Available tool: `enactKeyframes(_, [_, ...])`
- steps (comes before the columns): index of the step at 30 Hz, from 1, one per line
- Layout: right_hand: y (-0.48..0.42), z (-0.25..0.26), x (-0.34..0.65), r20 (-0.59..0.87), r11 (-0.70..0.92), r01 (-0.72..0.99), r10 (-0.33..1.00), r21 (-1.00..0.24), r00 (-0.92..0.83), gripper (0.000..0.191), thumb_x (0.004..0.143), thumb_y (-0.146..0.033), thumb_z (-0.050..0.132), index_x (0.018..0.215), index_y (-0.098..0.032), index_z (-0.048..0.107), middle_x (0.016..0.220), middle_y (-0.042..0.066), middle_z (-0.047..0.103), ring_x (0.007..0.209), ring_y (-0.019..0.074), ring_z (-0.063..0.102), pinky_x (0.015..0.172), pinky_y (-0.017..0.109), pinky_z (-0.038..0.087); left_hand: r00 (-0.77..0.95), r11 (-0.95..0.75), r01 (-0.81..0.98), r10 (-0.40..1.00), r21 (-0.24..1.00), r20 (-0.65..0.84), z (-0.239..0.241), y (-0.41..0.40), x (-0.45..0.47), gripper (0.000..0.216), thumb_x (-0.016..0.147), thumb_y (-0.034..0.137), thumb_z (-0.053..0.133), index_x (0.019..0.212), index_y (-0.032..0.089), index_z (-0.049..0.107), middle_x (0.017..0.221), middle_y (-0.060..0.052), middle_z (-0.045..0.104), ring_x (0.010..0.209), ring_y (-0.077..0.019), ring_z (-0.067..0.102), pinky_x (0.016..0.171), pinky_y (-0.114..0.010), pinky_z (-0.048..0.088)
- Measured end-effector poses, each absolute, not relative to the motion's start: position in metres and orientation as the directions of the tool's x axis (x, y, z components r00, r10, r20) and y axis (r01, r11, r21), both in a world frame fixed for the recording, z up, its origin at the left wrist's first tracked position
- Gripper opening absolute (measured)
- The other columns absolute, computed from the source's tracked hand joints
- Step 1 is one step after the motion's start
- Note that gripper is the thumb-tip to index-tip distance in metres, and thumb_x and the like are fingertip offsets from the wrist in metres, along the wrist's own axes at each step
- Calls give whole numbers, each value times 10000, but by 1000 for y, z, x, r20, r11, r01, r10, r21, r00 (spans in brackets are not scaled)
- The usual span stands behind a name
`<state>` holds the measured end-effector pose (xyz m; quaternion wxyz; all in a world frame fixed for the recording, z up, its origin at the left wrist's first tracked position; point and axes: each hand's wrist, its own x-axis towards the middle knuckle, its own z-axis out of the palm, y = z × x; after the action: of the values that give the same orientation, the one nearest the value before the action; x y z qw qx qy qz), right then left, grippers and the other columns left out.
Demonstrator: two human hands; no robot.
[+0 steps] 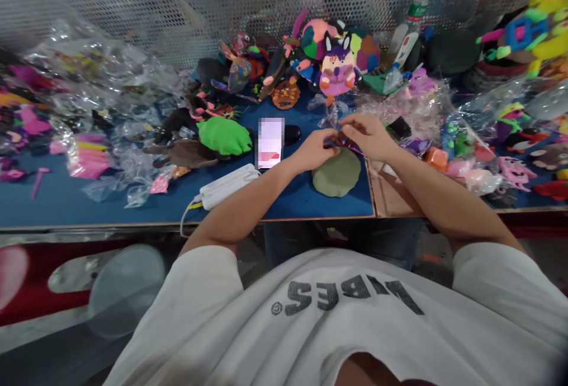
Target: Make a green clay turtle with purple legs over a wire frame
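Observation:
My left hand (pixel 314 149) and my right hand (pixel 366 135) meet above a flat olive-green clay disc (pixel 337 174) that lies on the blue table (pixel 66 202). Both hands have their fingers pinched together on a small dark red and purple clay piece (pixel 341 141) held between them. The piece is mostly hidden by the fingers. A thin pink strand trails from it toward the right.
A phone (pixel 270 142) stands left of my hands, with a white power bank (pixel 227 185) and cable nearer me. A green clay lump (pixel 224 135), finished clay figures (pixel 337 69), and many plastic bags (pixel 102 78) crowd the table. A mesh screen (pixel 177 1) backs it.

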<state>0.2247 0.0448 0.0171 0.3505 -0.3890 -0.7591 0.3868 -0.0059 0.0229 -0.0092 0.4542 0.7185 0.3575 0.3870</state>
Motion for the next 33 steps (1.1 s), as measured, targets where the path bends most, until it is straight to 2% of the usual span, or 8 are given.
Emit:
enactKeyframes(5, [38,16,221,-144,107,311,717,-944,-682,531,898,-729,839,980,-210,770,827,11,758,745,158,729,571,241,601,253,-215,159,952,964,171,9,8,-35,461,879,301,831,1312,147,788,1182,-124,833,1105,-242,773,1022,-393,588])
enactKeyframes(9, [24,4,207,-213,-98,200,674,-975,-707,574,831,-719,901,1044,-200,777,908,37,803,798,181,773,559,233,600,325,-3,274,941,962,-89,11,0,-57,470,949,548,803,1237,179,836,1078,-97,847,894,-208,747,809,-320,568])
enactKeyframes(13, [12,11,198,-188,92,361,720,-928,-668,472,959,-665,792,978,-195,764,856,38,784,733,168,722,595,260,542,337,51,352,925,935,-178,2,-1,-57,444,910,577,830,1091,172,862,937,-77,829,784,-189,703,709,-288,516])
enactKeyframes(16, [-4,45,217,92,502,573,798,-648,-596,354,1064,-538,691,1033,-207,813,897,51,807,799,194,715,730,318,514,331,44,352,928,935,-169,-3,-2,-51,429,899,582,829,1034,175,854,903,-69,818,770,-186,690,691,-282,500])
enactKeyframes(20, [-30,100,285,294,538,722,843,-435,-450,343,1138,-429,543,1245,-237,806,1149,73,839,1000,250,768,884,380,547,337,53,348,924,936,-178,-2,-6,-46,436,908,597,808,1047,186,855,946,-85,838,812,-211,720,718,-304,534])
enactKeyframes(25, [-40,114,368,186,384,923,907,7,-379,358,1110,-315,503,1316,-242,786,1329,104,811,1139,319,754,937,432,539,355,12,368,922,930,-153,0,-10,-42,404,945,563,763,1085,199,864,986,-86,851,828,-218,734,731,-320,541])
enactKeyframes(29, [-43,99,383,-5,444,892,895,84,-445,372,1093,-313,489,1314,-236,779,1319,106,797,1105,296,742,833,395,510,340,-20,389,932,921,-123,-2,-10,-40,396,947,557,749,1074,201,866,1011,-88,857,877,-235,751,755,-330,539])
enactKeyframes(33, [-41,92,380,63,357,919,926,168,-371,421,1112,-322,432,1357,-263,768,1364,112,766,1140,304,712,771,391,444,319,52,379,930,924,-184,-3,-8,-39,365,907,529,787,1067,214,876,1017,-80,867,906,-250,771,782,-342,544])
